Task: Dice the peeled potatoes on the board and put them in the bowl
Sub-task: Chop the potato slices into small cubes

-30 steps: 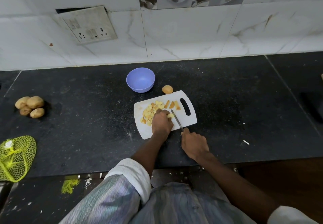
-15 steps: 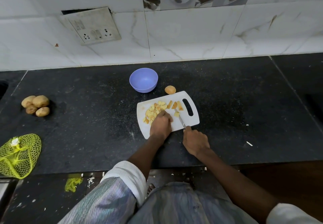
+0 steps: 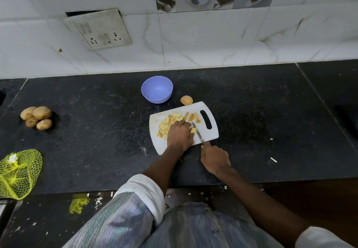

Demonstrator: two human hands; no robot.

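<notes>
We see the round purple plastic bowl (image 3: 157, 89) behind the white plastic cutting board (image 3: 211, 134). Yellow diced potato pieces (image 3: 168, 122) lie on it. Four brown unpeeled potatoes (image 3: 36, 117) sit far left.

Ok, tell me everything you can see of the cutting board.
The board is white, looks plastic, has rounded corners and a slot handle at its right end. It lies flat on the black counter, slightly askew, near the blue bowl. Yellow potato pieces cover its left half. The left hand rests on it; the knife in the right hand meets its surface.
</notes>
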